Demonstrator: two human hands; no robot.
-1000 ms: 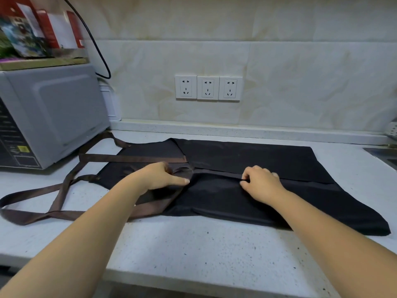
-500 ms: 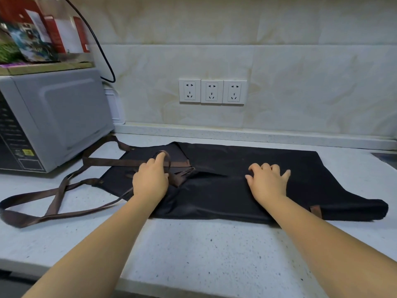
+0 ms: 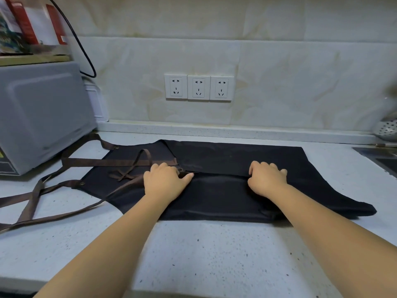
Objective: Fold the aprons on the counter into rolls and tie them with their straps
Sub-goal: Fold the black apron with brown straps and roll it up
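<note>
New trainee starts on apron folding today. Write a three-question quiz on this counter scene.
1. True or false: the black apron is already rolled and tied.
2. Which appliance stands left of the apron? A) kettle B) microwave C) toaster
3. How many wall sockets are above the counter?

Key:
1. False: it lies flat, partly folded, with the left hand and right hand on the fold edge and the brown straps loose.
2. B
3. Three

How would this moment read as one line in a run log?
stage: folding lengthwise | left hand: on apron fold edge | right hand: same edge | straps: loose, untied | roll: not started
</note>
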